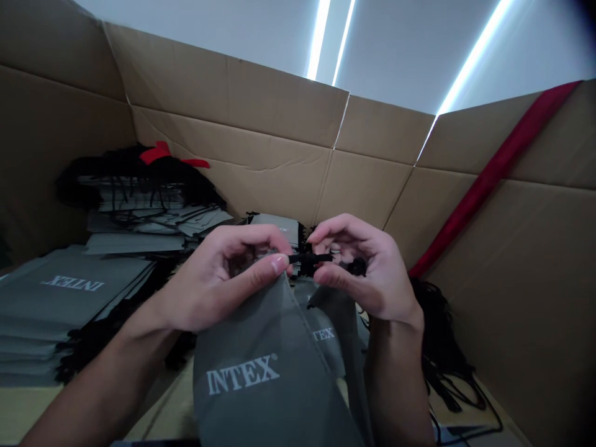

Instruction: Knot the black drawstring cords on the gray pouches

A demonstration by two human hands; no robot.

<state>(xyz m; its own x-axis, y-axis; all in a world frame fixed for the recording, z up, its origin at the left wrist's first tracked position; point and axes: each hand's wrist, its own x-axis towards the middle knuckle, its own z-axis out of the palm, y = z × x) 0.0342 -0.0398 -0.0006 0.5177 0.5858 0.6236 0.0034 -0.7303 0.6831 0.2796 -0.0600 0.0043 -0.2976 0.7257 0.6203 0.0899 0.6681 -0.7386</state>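
A grey fabric bag [261, 372] printed INTEX hangs in front of me, its top gathered. My left hand [228, 273] pinches the bag's top edge and a black drawstring [307, 261] between thumb and fingers. My right hand [363, 267] is closed on the same black cord, with a small black cord lock or knot by its fingers. A second grey bag [330, 329] with the same print lies just behind the first.
Tall cardboard walls [261, 124] surround the work area, with a red strap [493, 167] across the right wall. Stacks of flat grey bags [65, 298] lie at the left, another pile with black cords and a red tie [158, 154] behind. Loose black cords [442, 354] lie right.
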